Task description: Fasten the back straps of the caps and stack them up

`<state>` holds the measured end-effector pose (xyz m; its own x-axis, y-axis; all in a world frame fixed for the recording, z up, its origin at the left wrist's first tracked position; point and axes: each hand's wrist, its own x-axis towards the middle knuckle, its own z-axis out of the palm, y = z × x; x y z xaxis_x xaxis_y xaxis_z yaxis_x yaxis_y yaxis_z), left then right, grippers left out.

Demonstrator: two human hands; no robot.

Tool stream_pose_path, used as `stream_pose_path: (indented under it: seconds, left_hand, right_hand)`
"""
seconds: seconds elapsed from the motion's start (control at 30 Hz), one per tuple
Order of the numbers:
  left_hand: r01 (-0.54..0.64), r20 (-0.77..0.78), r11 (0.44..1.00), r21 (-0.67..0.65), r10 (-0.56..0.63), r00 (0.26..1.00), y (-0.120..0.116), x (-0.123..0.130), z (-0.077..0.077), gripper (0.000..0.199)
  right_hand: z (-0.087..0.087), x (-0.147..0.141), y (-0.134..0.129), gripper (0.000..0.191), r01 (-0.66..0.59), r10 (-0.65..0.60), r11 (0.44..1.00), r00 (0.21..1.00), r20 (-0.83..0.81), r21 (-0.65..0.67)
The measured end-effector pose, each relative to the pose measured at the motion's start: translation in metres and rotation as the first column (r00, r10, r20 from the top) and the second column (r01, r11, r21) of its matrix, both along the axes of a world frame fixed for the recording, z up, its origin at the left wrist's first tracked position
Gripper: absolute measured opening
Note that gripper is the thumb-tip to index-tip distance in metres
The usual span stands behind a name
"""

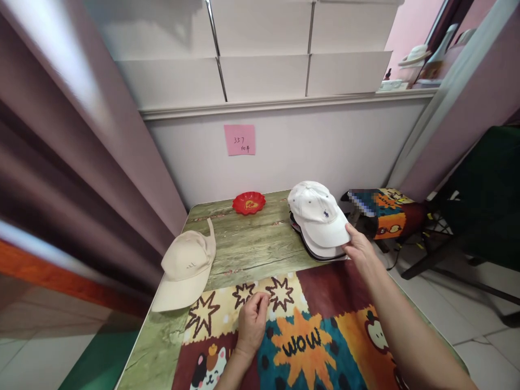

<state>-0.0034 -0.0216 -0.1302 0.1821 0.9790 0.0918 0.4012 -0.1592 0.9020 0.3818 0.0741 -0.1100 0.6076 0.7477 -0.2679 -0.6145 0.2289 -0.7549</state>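
A white baseball cap point(312, 208) with a small dark emblem tops a stack of caps at the table's right side. My right hand point(359, 245) pinches the tip of its brim between thumb and fingers. Beneath it, the brims of darker caps point(314, 253) stick out; how many lie there I cannot tell. My left hand point(252, 319), fingers curled closed, rests over the colourful mat point(300, 352) with nothing visible in it. To its left lies a beige cap point(184, 265), brim toward the front left and its strap end sticking up.
A red scalloped dish point(249, 203) stands at the back of the green wood-patterned table point(244, 249). Behind it is a white wall with a pink note point(240, 140). A curtain point(81, 141) hangs close on the left. A dark chair point(483, 200) stands at right.
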Motion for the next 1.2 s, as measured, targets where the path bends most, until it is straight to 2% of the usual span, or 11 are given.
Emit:
stream_pose_path:
  seconds: [0.17,0.37,0.47,0.57,0.63,0.67,0.8,0.83,0.87,1.03,1.2]
  left_hand:
    - [0.005,-0.004,1.0,0.006,-0.005,1.0,-0.001,0.0,0.001,0.034]
    - [0.009,-0.024,1.0,0.018,-0.008,1.0,0.0,-0.001,-0.003,0.036]
    - [0.011,-0.027,0.999,0.038,-0.01,1.0,0.0,-0.001,-0.004,0.035]
    - [0.014,-0.027,0.999,0.041,-0.013,1.0,0.001,-0.001,-0.005,0.035]
    - [0.013,-0.032,0.999,0.036,-0.012,0.999,0.0,-0.001,-0.005,0.034]
    - [0.011,-0.034,0.999,0.035,-0.01,0.999,0.0,-0.001,-0.005,0.034]
    - [0.008,-0.031,0.999,0.04,-0.007,1.0,0.0,-0.001,-0.003,0.034]
    - [0.007,-0.027,0.999,0.041,-0.006,1.0,-0.001,-0.001,-0.003,0.033]
    - [0.007,-0.025,0.999,0.04,-0.006,1.0,-0.001,-0.001,-0.004,0.033]
    - [0.018,-0.014,1.0,0.021,-0.018,1.0,-0.002,-0.001,-0.006,0.032]
    - [0.021,-0.022,0.999,0.026,-0.02,1.0,-0.003,-0.001,-0.006,0.031]
  right_hand:
    - [0.0,0.005,0.008,0.017,0.123,-0.122,0.989,0.992,0.014,-0.081]
    - [-0.03,-0.011,-0.013,0.026,0.271,-0.236,0.94,0.956,0.177,-0.209]
    - [-0.036,-0.012,-0.019,0.029,0.309,-0.226,0.915,0.925,0.306,-0.258]
    - [-0.031,-0.008,-0.028,0.041,0.35,-0.18,0.885,0.866,0.467,-0.308]
    - [-0.022,-0.008,-0.035,0.056,0.402,-0.159,0.859,0.797,0.582,-0.316]
    - [-0.016,-0.01,-0.038,0.065,0.439,-0.137,0.846,0.728,0.672,-0.302]
    - [0.005,-0.032,-0.036,0.098,0.501,0.096,0.839,0.245,0.965,-0.211]
    - [0.009,-0.04,-0.032,0.104,0.492,0.164,0.842,0.16,0.973,-0.222]
    - [0.011,-0.048,-0.027,0.11,0.482,0.224,0.839,0.119,0.967,-0.253]
    - [0.008,-0.071,-0.013,0.132,0.476,0.46,0.755,0.106,0.881,-0.452]
    - [0.004,-0.066,-0.009,0.138,0.471,0.505,0.737,0.092,0.858,-0.485]
